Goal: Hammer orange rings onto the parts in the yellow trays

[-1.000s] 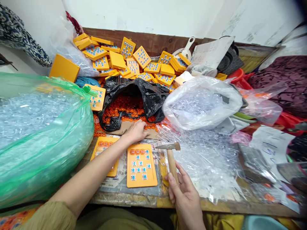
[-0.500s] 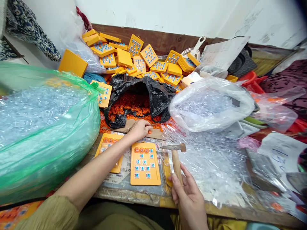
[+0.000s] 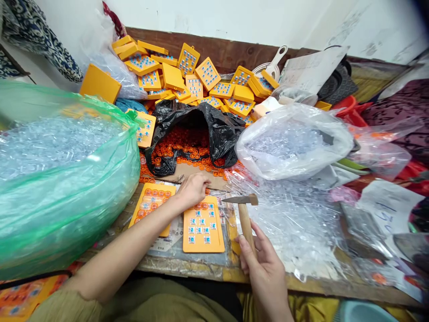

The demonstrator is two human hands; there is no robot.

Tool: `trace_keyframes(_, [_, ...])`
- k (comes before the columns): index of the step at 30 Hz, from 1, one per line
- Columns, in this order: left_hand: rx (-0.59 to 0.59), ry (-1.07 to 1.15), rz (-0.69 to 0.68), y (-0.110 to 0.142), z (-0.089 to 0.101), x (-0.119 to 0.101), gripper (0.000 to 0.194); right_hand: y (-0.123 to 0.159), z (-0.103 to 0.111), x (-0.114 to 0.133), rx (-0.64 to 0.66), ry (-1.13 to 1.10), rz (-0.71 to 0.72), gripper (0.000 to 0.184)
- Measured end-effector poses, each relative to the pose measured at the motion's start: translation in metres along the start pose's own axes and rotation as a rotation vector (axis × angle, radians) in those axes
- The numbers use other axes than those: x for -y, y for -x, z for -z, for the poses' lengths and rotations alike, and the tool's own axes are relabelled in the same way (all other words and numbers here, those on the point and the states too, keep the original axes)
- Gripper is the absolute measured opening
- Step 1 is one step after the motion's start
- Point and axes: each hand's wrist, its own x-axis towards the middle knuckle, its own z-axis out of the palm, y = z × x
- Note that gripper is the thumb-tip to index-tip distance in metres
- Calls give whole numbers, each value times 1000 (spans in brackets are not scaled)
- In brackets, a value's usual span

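Note:
My right hand (image 3: 260,261) is wrapped round the wooden handle of a small hammer (image 3: 244,213), whose metal head hovers just right of an orange tray (image 3: 203,227) with small blue-and-white pieces set in it. My left hand (image 3: 192,190) rests at the top edge of that tray, fingers curled over its row of orange caps; what they pinch is hidden. A second orange tray (image 3: 151,206) with orange caps lies to the left. Behind the hand, a black bag (image 3: 197,129) spills loose orange caps (image 3: 182,147).
A large green bag of clear plastic bits (image 3: 56,170) fills the left. A white bag of clear bits (image 3: 295,141) and loose clear pieces (image 3: 295,219) lie at right. A heap of filled orange trays (image 3: 197,85) is piled against the back wall.
My left hand has drawn back from the orange caps near the black bag onto the top of the tray. The hammer has stayed nearly still.

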Motion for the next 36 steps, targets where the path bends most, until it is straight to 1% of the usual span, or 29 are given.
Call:
trace_keyframes(3, [52,-13,9,-6,4,-2,26,-2,2,-1,23,-77,-97,65])
trace_keyframes(6, [143,-52,2,-9,7,-8,20,-3,4,-2,-5,-116,-123,69])
trace_keyframes(9, [183,-95,-14,-11,7,-10,22,-2,5,-1,-10,-126,-134,70])
trace_keyframes(11, [159,-105,-30,-13,8,-7,20,-2,4,-1,-5,-129,-135,69])
trace_keyframes(13, [74,-116,-33,-17,9,-2,21,-2,4,-2,3,-128,-135,70])
trace_keyframes(15, [-24,-138,-19,-20,10,7,28,-2,4,-3,14,-126,-140,70])
trace_keyframes(16, [-54,-151,-12,-21,10,11,31,-2,5,-4,18,-125,-145,71])
trace_keyframes(19, [-52,-162,-17,-22,6,22,29,-3,5,-5,13,-125,-147,72])
trace_keyframes(22, [-36,-133,-30,-21,5,25,27,-2,5,-5,4,-126,-128,71])
trace_keyframes(25, [-50,-69,-25,-13,7,17,25,0,6,-7,8,-110,-119,69])
trace_keyframes(27, [-59,-10,-42,1,8,7,33,-1,7,-9,26,-67,-102,67])
trace_keyframes(29, [-64,66,-86,19,7,-4,44,-3,9,-11,51,33,-59,62])
trace_keyframes(31, [-61,112,-115,35,2,-12,49,-7,10,-9,68,174,42,54])
trace_keyframes(34, [-39,126,-94,48,-7,-18,52,-12,11,-1,101,351,292,41])
trace_keyframes(36, [-31,142,-75,49,-11,-18,54,-13,12,7,138,418,458,40])
